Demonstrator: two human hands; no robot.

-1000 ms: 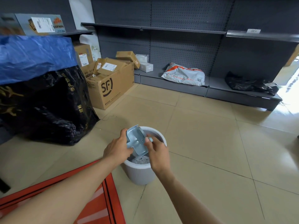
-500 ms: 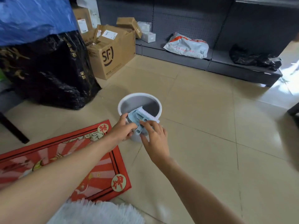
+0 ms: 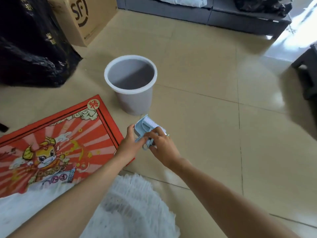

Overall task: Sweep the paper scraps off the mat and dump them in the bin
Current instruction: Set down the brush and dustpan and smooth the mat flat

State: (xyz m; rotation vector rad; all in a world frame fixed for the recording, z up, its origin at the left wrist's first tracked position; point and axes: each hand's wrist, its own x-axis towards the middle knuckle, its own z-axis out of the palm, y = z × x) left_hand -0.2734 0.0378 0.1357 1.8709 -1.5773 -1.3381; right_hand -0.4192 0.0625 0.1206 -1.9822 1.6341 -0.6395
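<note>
while the white bin point(image 3: 135, 98) stands on the floor, both hands hold a little blue dustpan point(image 3: 143, 128) and brush point(image 3: 155, 125) just in front of it. left hand point(image 3: 130, 145) and right hand point(image 3: 163, 146) grip them, beside the red mat point(image 3: 51, 145).

Glossy beige floor tiles point(image 3: 197, 103) run across the room, bright daylight glaring at the upper right. A low dark grey shelf unit point(image 3: 223, 16) lines the far side. At left sit a black plastic bag point(image 3: 29, 54) and, beside it, a cardboard box point(image 3: 85, 19).
</note>
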